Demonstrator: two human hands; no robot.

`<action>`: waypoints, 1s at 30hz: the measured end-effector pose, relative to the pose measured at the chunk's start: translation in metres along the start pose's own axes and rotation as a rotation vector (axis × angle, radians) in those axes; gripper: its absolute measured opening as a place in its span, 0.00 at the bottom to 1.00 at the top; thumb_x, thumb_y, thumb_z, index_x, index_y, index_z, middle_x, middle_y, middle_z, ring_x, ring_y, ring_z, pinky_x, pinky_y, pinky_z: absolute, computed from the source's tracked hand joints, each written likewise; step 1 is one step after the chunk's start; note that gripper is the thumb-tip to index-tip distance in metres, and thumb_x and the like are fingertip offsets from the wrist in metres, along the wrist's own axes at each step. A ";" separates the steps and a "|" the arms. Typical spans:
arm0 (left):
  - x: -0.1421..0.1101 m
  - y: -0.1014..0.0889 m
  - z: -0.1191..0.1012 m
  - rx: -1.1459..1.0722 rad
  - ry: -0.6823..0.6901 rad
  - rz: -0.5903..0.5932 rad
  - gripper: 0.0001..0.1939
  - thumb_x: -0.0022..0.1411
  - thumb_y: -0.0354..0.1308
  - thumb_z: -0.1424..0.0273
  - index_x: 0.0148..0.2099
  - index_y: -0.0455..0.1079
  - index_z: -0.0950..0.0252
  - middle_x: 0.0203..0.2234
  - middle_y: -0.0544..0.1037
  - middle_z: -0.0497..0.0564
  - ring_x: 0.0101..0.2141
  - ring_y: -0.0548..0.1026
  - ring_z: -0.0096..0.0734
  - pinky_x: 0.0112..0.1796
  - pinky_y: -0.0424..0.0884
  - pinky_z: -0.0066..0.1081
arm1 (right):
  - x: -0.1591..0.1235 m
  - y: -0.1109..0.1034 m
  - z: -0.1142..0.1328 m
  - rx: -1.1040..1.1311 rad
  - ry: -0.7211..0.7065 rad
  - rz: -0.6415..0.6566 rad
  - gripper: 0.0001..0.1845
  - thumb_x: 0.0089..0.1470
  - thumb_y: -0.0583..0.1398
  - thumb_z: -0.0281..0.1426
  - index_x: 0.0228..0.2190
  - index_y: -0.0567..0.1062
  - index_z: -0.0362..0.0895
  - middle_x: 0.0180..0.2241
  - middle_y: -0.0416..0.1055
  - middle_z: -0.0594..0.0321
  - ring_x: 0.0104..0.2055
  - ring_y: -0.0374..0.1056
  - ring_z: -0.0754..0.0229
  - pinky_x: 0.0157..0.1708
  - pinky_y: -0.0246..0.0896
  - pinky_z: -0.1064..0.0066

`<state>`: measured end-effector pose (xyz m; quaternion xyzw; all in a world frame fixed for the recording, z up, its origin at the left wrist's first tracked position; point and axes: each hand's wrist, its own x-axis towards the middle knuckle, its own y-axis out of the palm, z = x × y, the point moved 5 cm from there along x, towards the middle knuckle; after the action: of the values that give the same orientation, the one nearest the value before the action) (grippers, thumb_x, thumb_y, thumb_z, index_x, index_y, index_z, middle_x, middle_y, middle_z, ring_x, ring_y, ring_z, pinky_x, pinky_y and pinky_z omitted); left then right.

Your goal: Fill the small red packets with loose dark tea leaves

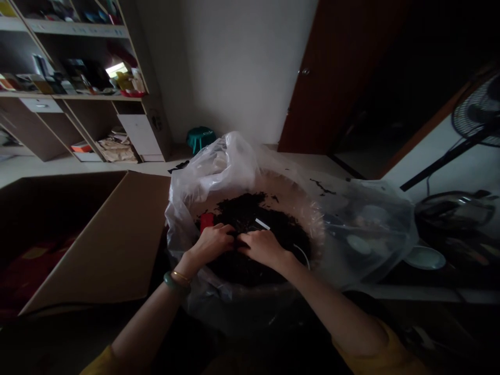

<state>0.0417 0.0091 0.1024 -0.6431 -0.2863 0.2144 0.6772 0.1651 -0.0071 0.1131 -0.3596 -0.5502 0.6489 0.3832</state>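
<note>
My left hand (213, 241), with a green bangle and a gold bracelet on its wrist, is over a wide round tub. My right hand (263, 246) is close beside it, fingertips almost meeting the left ones. Both hands have curled fingers pressed into dark, flaky, leaf-like material (250, 271); what they pinch is too dark to make out. A red object (207, 220) lies just beyond my left hand. A white strip (262, 224) rests behind my right hand, and a thin white curved piece (303, 255) is to its right. Translucent plastic sheeting (234, 156) drapes over the tub's rim.
An open cardboard box (113, 245) with red contents stands at left. Plastic sheeting stretches right towards a pale dish (425, 258) and a glass-lidded pan (455, 211). Behind are a green stool (200, 138), shelves (78, 28) and a door (332, 78); a fan (480, 112) is at right.
</note>
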 end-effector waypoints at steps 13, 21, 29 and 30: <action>-0.004 0.001 0.007 -0.306 0.006 -0.060 0.05 0.60 0.57 0.70 0.39 0.73 0.63 0.37 0.75 0.50 0.34 0.74 0.29 0.33 0.66 0.25 | -0.002 0.003 -0.017 0.396 -0.142 -0.246 0.05 0.51 0.63 0.29 0.33 0.79 0.47 0.37 0.72 0.61 0.36 0.70 0.61 0.37 0.62 0.71; 0.002 0.015 0.019 -0.995 -0.234 -0.334 0.23 0.55 0.57 0.73 0.54 0.63 0.63 0.37 0.77 0.50 0.34 0.75 0.29 0.37 0.70 0.28 | 0.011 0.044 -0.049 1.109 0.194 -0.562 0.20 0.41 0.66 0.33 0.40 0.72 0.44 0.33 0.74 0.63 0.35 0.71 0.59 0.37 0.67 0.67; 0.010 0.073 0.031 -1.537 -0.618 -0.426 0.21 0.42 0.69 0.61 0.37 0.74 0.68 0.29 0.80 0.51 0.30 0.76 0.32 0.33 0.71 0.29 | 0.009 0.066 -0.050 1.267 0.351 -0.600 0.21 0.43 0.64 0.38 0.41 0.75 0.44 0.38 0.77 0.58 0.40 0.73 0.54 0.44 0.68 0.61; 0.010 0.076 0.031 -1.576 -0.629 -0.440 0.20 0.41 0.69 0.60 0.35 0.74 0.68 0.28 0.80 0.50 0.28 0.75 0.31 0.32 0.71 0.28 | 0.008 0.068 -0.050 1.267 0.369 -0.615 0.23 0.43 0.64 0.39 0.42 0.75 0.44 0.37 0.78 0.58 0.39 0.74 0.54 0.43 0.68 0.61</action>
<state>0.0345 0.0453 0.0286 -0.7649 -0.6422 -0.0137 -0.0485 0.1992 0.0156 0.0390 -0.0015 -0.0712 0.6346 0.7695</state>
